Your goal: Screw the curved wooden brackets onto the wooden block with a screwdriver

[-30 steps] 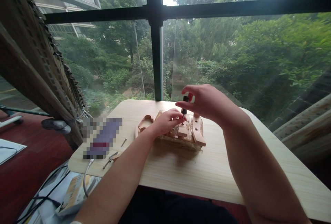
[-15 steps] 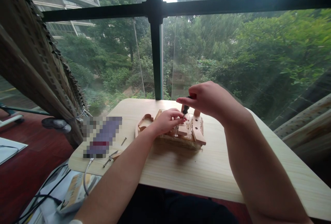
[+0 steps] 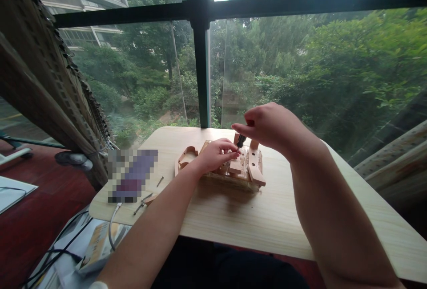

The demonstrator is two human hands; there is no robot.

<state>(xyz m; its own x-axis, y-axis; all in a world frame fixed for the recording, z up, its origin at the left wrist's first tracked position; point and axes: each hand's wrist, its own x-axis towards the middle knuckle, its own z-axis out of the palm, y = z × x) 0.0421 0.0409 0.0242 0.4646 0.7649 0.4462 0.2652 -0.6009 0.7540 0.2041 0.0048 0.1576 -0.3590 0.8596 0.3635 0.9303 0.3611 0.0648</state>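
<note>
Screwdriver (image 3: 241,141) gripped in right hand (image 3: 268,122); grip of left hand (image 3: 215,155) unclear. Tabletop (image 3: 233,223) separates wooden piece (image 3: 256,174) from its near edge.

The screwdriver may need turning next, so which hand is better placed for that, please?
Probably the right hand: its grip holds the screwdriver from above, while the left hand sits lower, near the tool's lower end.

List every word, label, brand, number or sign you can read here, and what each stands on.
No readable text in view.
Yellow-and-white printed item below the left end of the table: marks too small and blurred to read.
Pixelated patch on the table: masked, nothing readable.
Wooden piece with dark spots: no lettering discernible.
Black-handled tool in the right hand: none discernible.
</note>
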